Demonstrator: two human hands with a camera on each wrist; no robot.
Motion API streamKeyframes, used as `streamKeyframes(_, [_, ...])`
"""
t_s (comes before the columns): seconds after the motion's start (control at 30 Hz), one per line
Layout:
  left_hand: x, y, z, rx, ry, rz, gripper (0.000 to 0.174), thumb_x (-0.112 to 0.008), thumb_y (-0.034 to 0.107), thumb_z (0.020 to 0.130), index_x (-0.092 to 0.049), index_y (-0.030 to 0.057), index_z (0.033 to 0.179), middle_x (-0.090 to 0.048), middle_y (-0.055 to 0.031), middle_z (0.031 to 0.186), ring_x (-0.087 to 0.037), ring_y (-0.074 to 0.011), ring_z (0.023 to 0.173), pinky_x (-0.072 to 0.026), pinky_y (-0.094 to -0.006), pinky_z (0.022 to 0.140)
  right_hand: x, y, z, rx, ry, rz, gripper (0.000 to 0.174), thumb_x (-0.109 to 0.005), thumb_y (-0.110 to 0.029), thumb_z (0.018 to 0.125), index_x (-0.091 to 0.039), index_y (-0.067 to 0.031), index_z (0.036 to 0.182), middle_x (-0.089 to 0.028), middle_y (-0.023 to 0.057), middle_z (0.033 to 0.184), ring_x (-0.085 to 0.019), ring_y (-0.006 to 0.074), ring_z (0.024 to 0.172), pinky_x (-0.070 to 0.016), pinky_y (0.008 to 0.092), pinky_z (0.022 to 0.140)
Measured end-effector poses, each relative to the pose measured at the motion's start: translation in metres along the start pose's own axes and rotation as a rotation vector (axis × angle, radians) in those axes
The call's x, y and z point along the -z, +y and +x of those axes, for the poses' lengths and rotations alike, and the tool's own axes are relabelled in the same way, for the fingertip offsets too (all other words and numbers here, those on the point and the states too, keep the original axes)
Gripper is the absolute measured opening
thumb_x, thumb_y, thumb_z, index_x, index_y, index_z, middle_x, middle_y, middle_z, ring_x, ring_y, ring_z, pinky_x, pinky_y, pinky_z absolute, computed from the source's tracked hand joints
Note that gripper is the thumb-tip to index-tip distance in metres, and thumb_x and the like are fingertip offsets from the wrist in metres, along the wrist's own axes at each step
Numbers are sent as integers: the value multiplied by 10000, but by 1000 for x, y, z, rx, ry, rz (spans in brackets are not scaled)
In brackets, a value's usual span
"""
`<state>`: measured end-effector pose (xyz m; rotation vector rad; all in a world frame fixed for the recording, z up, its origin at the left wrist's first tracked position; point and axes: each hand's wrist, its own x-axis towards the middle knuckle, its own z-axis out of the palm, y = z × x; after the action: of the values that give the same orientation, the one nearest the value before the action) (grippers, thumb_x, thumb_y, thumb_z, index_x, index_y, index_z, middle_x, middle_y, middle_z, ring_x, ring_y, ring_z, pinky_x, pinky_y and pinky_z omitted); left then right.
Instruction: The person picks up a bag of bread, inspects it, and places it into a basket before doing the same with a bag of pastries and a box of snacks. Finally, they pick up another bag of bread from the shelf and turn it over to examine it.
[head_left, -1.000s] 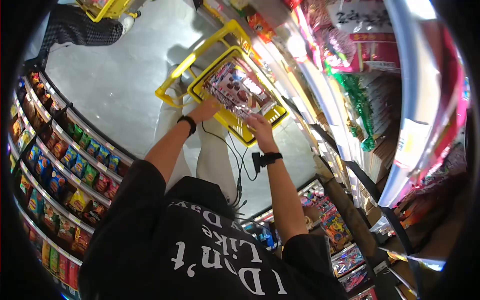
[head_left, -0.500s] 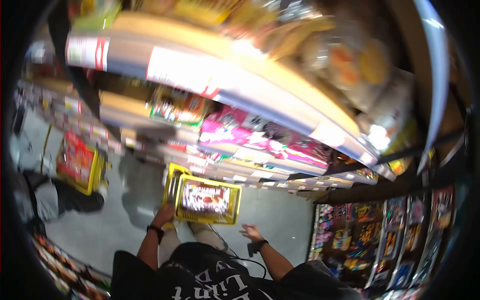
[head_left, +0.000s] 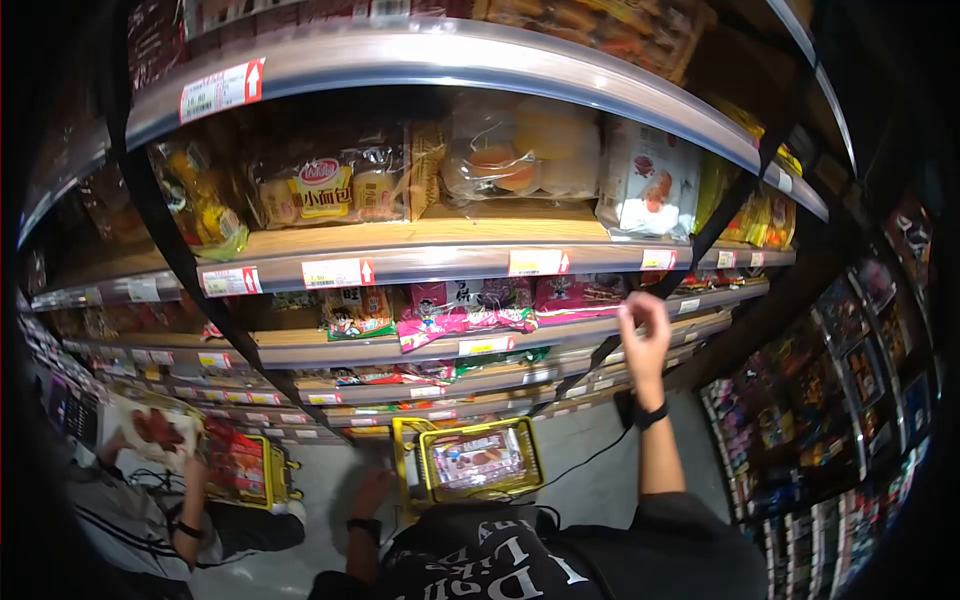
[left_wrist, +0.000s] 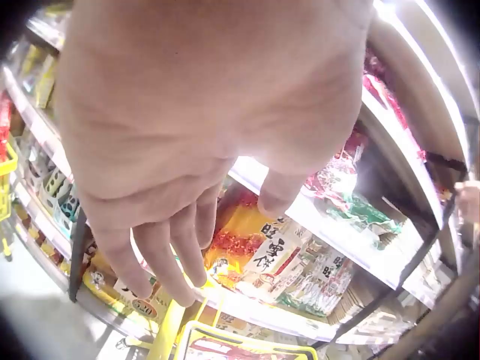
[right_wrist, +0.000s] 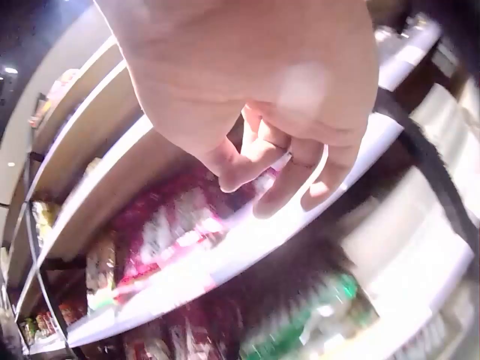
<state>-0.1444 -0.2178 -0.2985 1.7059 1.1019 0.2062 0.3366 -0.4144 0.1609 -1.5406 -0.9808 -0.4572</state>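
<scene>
My right hand (head_left: pixel 648 335) is raised in front of the shelves, near the level with pink snack bags (head_left: pixel 465 310). Its fingers bend loosely and hold nothing; in the right wrist view, thumb and forefinger come close together with nothing between them. Low at my left side hangs my left hand (head_left: pixel 373 490), relaxed, beside the yellow shopping basket (head_left: pixel 437 492). In the left wrist view, its fingertips overlap the upper end of the yellow basket handle (left_wrist: pixel 166 334). A flat snack pack (head_left: pixel 480 458) with brown and white print lies in the basket.
Small bread packs (head_left: pixel 325 190) and a white-and-red bag (head_left: pixel 652 185) stand on the shelf above. At the lower left is another person (head_left: pixel 150 520) with a yellow basket (head_left: pixel 268 470) holding red packs. A dark display rack (head_left: pixel 790 400) stands at the right.
Both hands have left the basket, where they were at the snack pack. The right hand has risen toward the shelves, and the head view has turned to face them.
</scene>
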Motion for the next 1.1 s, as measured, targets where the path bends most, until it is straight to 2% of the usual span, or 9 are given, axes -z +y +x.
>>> streamKeyframes(0.07, [-1, 35, -24, -89, 34, 79, 360, -634, 349, 984, -681, 20, 1122, -705, -116, 949, -670, -236, 908, -527, -386, 819, 13, -10, 49, -43, 61, -101, 371, -775, -60, 862, -597, 7, 1181, -643, 68, 1070, -627, 147, 967, -511, 293, 887])
streamKeyframes(0.1, [-2, 51, -33, -132, 51, 116, 340, -625, 335, 1004, -673, 12, 1094, -691, -82, 912, -653, -184, 864, -523, -354, 792, 12, -16, 78, 178, 124, -76, 520, -815, -107, 839, -557, 17, 1273, -624, 98, 1168, -605, 195, 1088, -477, 331, 985])
streamKeyframes(0.2, [-14, 55, -48, -98, 14, -49, 340, -629, 314, 998, -663, 0, 1125, -699, -120, 941, -661, -213, 876, -525, -367, 817, 24, -5, 136, 70, 94, -440, 1031, -904, -416, 711, -372, 43, 1466, -413, 286, 1474, -412, 395, 1382, -339, 441, 1151])
streamKeyframes(0.3, [-9, 83, -76, -109, 41, -56, 346, -635, 301, 991, -655, -11, 1140, -705, -140, 964, -667, -228, 892, -525, -367, 836, 29, 43, 179, -117, -5, -497, 1235, -872, -593, 676, -296, 174, 1453, -385, 364, 1459, -390, 426, 1403, -366, 479, 1137])
streamKeyframes(0.43, [3, 121, -109, -155, 83, -96, 351, -659, 300, 969, -655, -12, 1132, -696, -121, 923, -653, -199, 875, -524, -355, 811, 49, 72, 207, -270, 13, -478, 1223, -848, -626, 679, -332, 218, 1398, -333, 388, 1471, -415, 466, 1367, -391, 458, 1117])
streamKeyframes(0.53, [0, 103, -111, -31, 138, -108, 339, -668, 292, 956, -659, -5, 1119, -665, -94, 874, -626, -176, 845, -515, -340, 786, 49, 104, 212, -223, 46, -452, 1164, -852, -550, 732, -288, 203, 1416, -330, 343, 1438, -404, 383, 1343, -362, 402, 1111])
streamKeyframes(0.63, [-2, 90, -108, 59, 55, -69, 337, -669, 294, 952, -658, -5, 1107, -632, -69, 837, -601, -158, 821, -506, -326, 774, 41, 92, 205, -214, 101, -431, 1218, -841, -595, 710, -284, 241, 1398, -287, 374, 1479, -425, 436, 1354, -432, 397, 1078])
streamKeyframes(0.83, [-7, 93, -107, -30, 51, 1, 436, -662, 324, 958, -625, -31, 1209, -728, -160, 928, -696, -234, 877, -539, -351, 827, 48, 72, 198, -184, 112, -320, 1162, -850, -547, 735, -293, 158, 1471, -450, 369, 1431, -543, 411, 1272, -466, 381, 1040])
streamKeyframes(1.1, [-14, 104, -113, -31, 7, 68, 421, -659, 319, 958, -618, -38, 1178, -726, -133, 914, -683, -213, 834, -531, -351, 787, 64, 98, 209, -305, 23, -15, 967, -811, -506, 816, -401, 124, 1425, -548, 295, 1357, -586, 302, 1199, -450, 374, 1038])
